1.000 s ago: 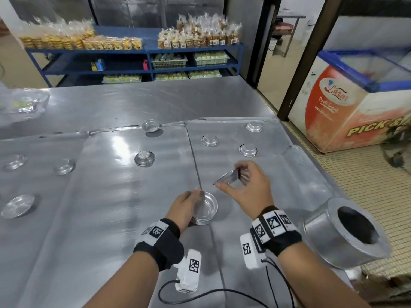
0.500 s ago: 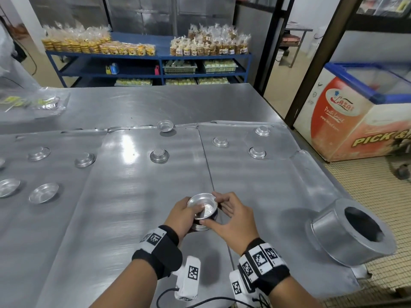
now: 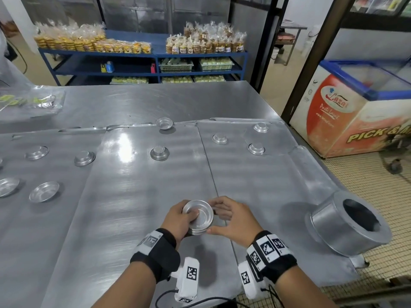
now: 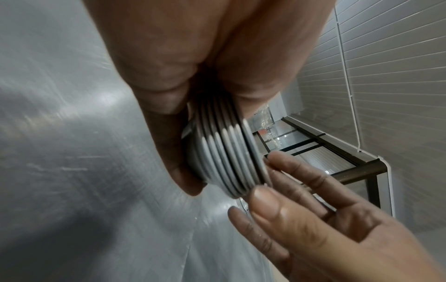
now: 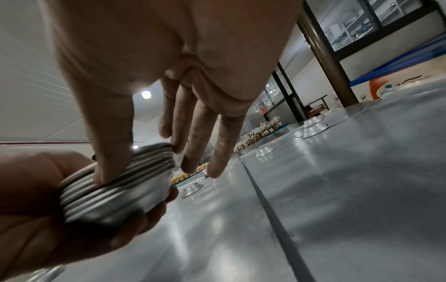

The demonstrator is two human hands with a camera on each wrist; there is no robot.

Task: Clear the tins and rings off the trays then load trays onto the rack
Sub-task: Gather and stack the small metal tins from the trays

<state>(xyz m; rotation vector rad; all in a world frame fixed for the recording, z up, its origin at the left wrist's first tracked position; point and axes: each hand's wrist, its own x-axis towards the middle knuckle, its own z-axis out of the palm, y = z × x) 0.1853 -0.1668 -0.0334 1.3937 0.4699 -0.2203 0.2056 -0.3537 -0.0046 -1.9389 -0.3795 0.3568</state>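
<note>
My left hand (image 3: 178, 220) grips a nested stack of small round tins (image 3: 198, 215) over the seam between the middle tray (image 3: 133, 196) and the right tray (image 3: 255, 185). My right hand (image 3: 226, 221) touches the stack's rims with its thumb and straight fingers (image 5: 190, 133). The left wrist view shows the stack (image 4: 226, 162) edge-on. Loose tins lie on the trays, among them one upturned (image 3: 159, 153), one at the far edge (image 3: 164, 123) and three at the right (image 3: 256, 149). A large metal ring (image 3: 347, 221) lies on its side at the right tray's near corner.
More tins (image 3: 44, 191) sit on the left tray (image 3: 22, 230). A clear plastic bag (image 3: 29, 103) lies on the steel table at the far left. Behind the table stands a blue shelf (image 3: 144, 61) of packed goods. A chest freezer (image 3: 355, 112) stands to the right.
My right hand brought a single tin down onto the stack in my left hand. Both hands drew nearer to me, and the right fingers now rest against the stack.
</note>
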